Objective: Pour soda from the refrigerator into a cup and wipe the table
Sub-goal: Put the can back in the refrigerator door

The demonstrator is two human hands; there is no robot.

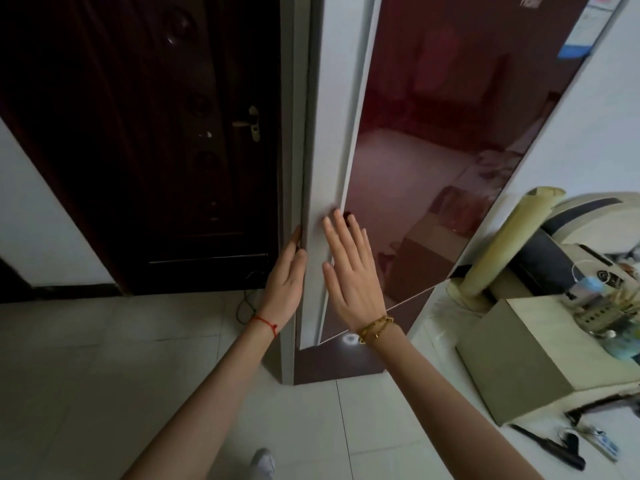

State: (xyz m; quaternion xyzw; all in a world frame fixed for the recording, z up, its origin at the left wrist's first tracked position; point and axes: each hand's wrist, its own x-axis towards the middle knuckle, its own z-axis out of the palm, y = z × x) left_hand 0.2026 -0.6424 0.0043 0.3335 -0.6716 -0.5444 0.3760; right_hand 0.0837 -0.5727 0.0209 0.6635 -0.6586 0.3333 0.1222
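Head view, and both hands are working at the refrigerator (433, 140), the tall unit with the glossy dark-red door that is standing against the white wall. The left hand (285, 277) is reaching to the door's white side edge, its fingers hooking round the grey seal strip, so it is gripping the door edge; the fingertips themselves are going out of sight behind it. A red string bracelet (266, 323) is sitting on that wrist. The right hand (349, 268) is lying flat and spread wide against the same edge and the red front, fingers straight, holding nothing, with a gold bracelet (375, 329) on its wrist. Left of the fridge a dark wooden door (145, 133) with a brass handle is standing shut. At the right edge a cardboard box (516, 355) and a rolled beige mat (502, 244) are resting among clutter. Soda and cup are not showing.
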